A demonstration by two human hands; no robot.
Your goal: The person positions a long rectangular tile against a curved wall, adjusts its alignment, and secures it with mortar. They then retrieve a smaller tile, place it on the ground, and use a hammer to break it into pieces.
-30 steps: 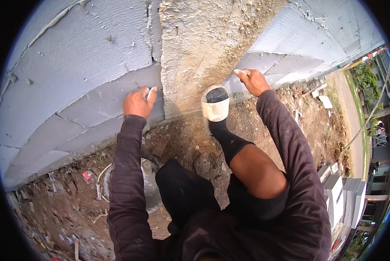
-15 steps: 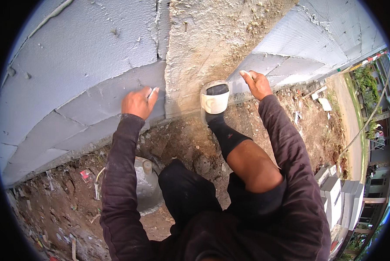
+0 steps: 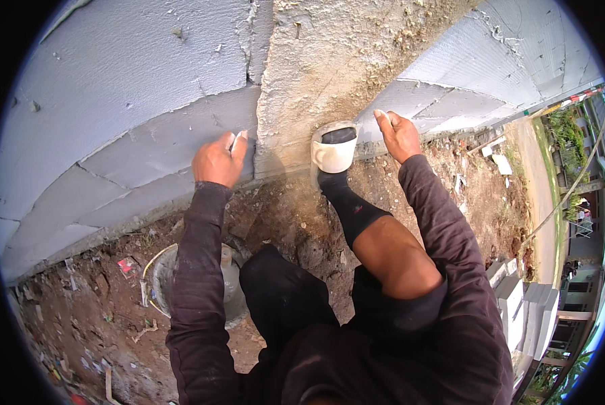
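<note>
My left hand (image 3: 219, 160) is closed, thumb up against the curled fingers, in front of the lower grey wall blocks (image 3: 174, 131). A small whitish bit shows between its thumb and forefinger, too small to name. My right hand (image 3: 401, 137) is closed in a pinch at about the same height, beyond the right side of the rough concrete column (image 3: 323, 74). What its fingers hold, if anything, is hidden. Between the hands, my foot in a white slip-on sandal (image 3: 334, 156) and black sock is set against the column's base.
A bucket (image 3: 155, 283) with a pale object inside stands on the dirt at left, partly behind my left forearm. Stacked grey blocks (image 3: 511, 304) lie at right. White scraps (image 3: 501, 163) and debris litter the soil (image 3: 113, 310). A path (image 3: 538, 189) runs at far right.
My left forearm has shifted a little to the right, uncovering more of the bucket's left rim. My right hand stays nearly in place, and both hands remain closed. The view has shifted slightly.
</note>
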